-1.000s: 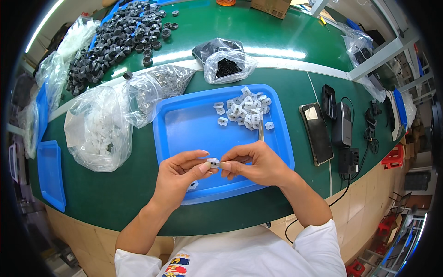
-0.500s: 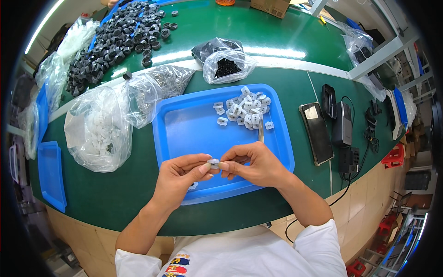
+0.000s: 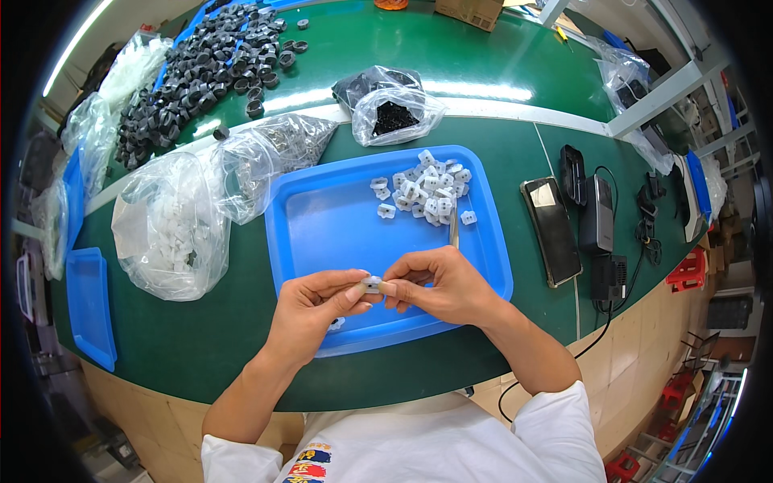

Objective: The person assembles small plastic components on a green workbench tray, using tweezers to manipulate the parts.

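A small white plastic part with a dark slot (image 3: 372,285) is pinched between both hands above the near side of the blue tray (image 3: 282,233). My left hand (image 3: 310,312) has its left end between thumb and fingers. The fingertips of my right hand (image 3: 444,283) close on its right end. A slim metal tool, perhaps tweezers (image 3: 455,232), sticks out beyond my right hand; its lower end is hidden. Similar white parts (image 3: 427,187) lie heaped in the tray's far right corner. Another white part (image 3: 336,324) lies beside my left hand, partly covered.
Left of the tray lie a clear bag of white parts (image 3: 173,229) and a bag of metal pieces (image 3: 298,137). Behind it sits a bag of black bits (image 3: 394,117). A phone (image 3: 551,233) and a charger (image 3: 597,216) lie right. Dark round caps (image 3: 201,76) cover the far left.
Both hands keep nearly the same pose around the white part. The surroundings shift very slightly in the picture; nothing is taken up or let go.
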Motion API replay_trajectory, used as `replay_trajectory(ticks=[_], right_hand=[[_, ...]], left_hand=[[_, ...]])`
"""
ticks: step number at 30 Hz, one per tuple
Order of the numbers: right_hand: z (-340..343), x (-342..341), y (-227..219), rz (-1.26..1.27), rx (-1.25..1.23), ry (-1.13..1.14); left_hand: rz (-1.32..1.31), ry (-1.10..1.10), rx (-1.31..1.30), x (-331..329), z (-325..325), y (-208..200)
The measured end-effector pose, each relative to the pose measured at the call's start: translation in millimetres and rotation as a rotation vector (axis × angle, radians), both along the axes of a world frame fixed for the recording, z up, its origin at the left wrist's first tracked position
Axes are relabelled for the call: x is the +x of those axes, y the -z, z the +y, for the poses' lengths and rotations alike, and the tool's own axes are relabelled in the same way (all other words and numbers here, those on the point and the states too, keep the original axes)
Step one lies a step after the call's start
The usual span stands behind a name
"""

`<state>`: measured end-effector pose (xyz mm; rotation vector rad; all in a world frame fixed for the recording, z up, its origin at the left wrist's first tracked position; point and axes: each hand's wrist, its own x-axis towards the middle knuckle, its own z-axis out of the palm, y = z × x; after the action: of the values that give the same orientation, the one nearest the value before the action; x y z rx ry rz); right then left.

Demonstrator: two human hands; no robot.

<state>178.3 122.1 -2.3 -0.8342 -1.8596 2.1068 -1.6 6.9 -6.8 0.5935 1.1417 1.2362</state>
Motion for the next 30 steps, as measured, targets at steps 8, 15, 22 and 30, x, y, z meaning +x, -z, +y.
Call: replay_trajectory(ticks=[8,15,22,30], right_hand=[[1.2,0.2,-1.7,-0.015,-0.005,-0.008],[-8.1,-4.1,-2.9,0.111,0.551,0.042],[9.8,3.0,2.8,-0.011,0.705,0.134],[22.5,1.7,0.4,-0.032,0.772,0.562]], left_hand=[[0.006,-0.006,0.009,0.4,-0.5,0.5],[0.046,-0.033,0.052,1.5,-1.1,-7.4],[0.483,-0.036,0.111,-8.3,-2.4,-13.8],[1.205,0.499,0.362,-38.8,-4.5,-36.0]])
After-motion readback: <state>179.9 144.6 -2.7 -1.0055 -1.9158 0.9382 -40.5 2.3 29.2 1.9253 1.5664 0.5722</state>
